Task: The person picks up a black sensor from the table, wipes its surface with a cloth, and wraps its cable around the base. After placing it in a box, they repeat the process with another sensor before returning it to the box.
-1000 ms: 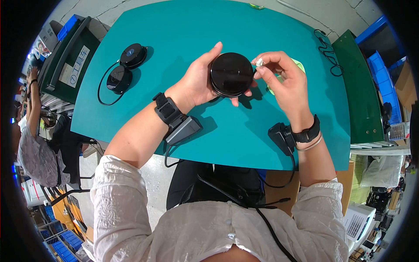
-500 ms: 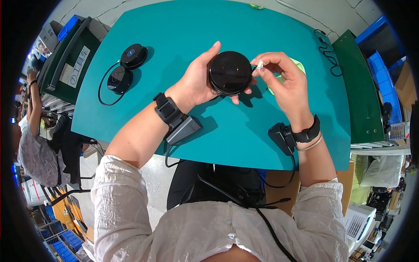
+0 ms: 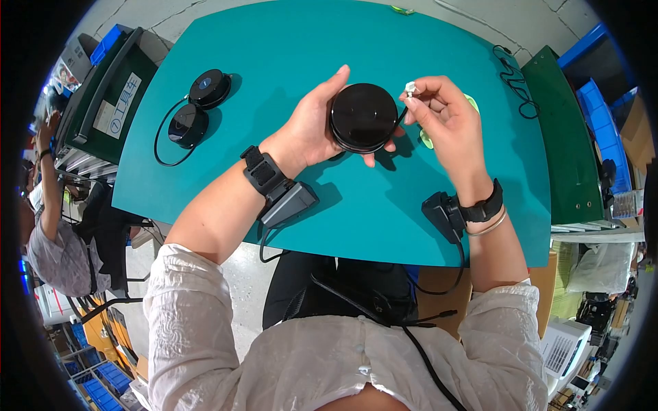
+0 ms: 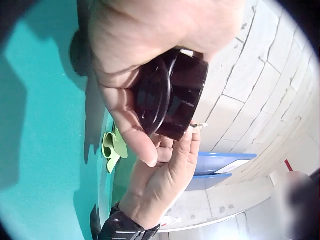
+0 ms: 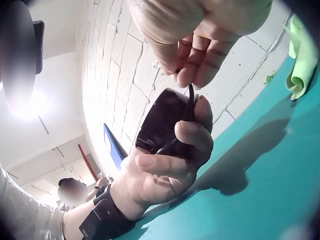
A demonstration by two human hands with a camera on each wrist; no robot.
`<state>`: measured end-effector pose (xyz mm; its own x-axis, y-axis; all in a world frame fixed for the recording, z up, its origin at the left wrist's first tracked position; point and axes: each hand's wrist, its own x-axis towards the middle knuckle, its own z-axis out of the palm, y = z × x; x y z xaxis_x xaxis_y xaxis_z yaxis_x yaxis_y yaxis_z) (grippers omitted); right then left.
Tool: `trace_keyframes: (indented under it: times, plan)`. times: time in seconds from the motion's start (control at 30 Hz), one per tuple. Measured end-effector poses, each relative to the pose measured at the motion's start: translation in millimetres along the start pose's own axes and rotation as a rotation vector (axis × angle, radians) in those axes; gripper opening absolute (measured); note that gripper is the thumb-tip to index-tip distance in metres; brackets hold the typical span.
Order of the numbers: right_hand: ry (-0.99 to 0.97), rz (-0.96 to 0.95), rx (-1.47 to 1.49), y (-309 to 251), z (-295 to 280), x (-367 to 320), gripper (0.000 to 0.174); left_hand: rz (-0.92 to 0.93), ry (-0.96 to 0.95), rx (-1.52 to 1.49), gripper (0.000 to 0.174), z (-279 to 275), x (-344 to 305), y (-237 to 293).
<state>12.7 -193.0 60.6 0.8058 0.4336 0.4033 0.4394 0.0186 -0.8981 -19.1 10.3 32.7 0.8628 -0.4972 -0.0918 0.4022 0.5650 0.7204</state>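
My left hand (image 3: 308, 130) holds a glossy black round device (image 3: 363, 116), its fingers curled under it and its thumb raised along the left side. In the left wrist view, a black cable (image 4: 166, 95) runs round the side of the device. Just to the right, my right hand (image 3: 449, 130) pinches that cable between thumb and fingers. A small white piece (image 3: 410, 88) sticks up at the fingertips. The right wrist view shows the black cable (image 5: 191, 95) rising from the device to the pinching fingers.
Two black round devices (image 3: 188, 125) joined by a cable lie on the left of the green table (image 3: 274, 41). A light green cloth (image 3: 426, 139) is partly behind my right hand. A thin black cable (image 3: 514, 82) lies at the far right. Another person (image 3: 58, 240) is at the left.
My right hand has shifted slightly and its fingers turned, so the white piece now points up above the fingertips. My left hand and the device have stayed almost in place.
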Motion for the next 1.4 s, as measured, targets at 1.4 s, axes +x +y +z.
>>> trace_keyframes:
  times: [1.4]
  plan:
    - [-0.018, -0.162, -0.240, -61.4, -58.1, -15.9, 0.063, 0.054, -0.039, 0.149, 0.079, 3.5, 0.4, 4.1]
